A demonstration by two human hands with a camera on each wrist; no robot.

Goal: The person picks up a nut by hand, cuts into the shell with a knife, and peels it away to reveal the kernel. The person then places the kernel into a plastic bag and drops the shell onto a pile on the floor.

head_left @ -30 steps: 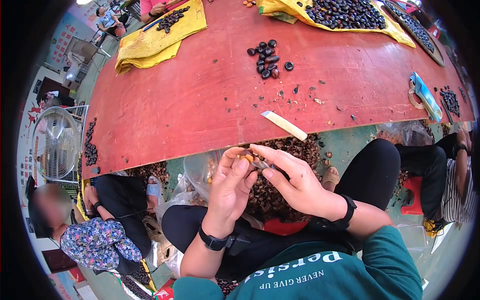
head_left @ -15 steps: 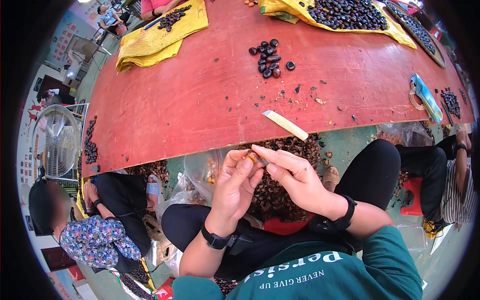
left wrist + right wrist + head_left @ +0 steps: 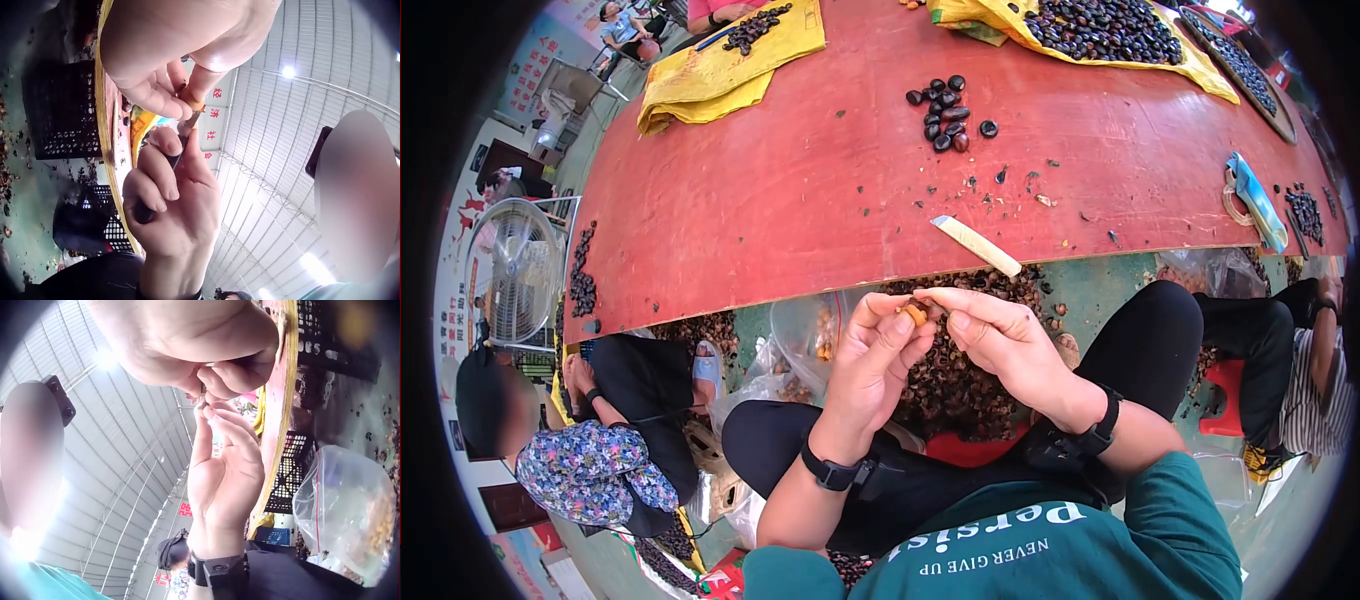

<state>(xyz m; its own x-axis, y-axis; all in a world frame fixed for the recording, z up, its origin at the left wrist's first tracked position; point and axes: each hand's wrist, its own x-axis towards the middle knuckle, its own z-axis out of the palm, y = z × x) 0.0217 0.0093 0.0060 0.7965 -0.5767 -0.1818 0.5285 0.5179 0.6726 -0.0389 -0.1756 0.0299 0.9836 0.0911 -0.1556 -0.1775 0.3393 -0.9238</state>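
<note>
In the head view, my left hand pinches a partly peeled nut between thumb and fingers, its orange-yellow kernel showing beside brown skin. My right hand meets it from the other side, fingertips right at the nut. The left wrist view shows the right fingers curled round the dark handle of a small knife, whose short blade lies against the nut. From the right wrist, the left hand shows with thumb and fingertips together; the nut is mostly hidden there.
On the red table lie a cluster of dark nuts and a pale-handled tool. A larger nut pile rests on yellow cloth. Below are brown shells and a plastic bag of kernels. A seated person is at left.
The right hand has turned slightly and its thumb has drawn in toward the nut. More of the orange kernel faces the head camera, and the blade seen earlier there is now hidden.
</note>
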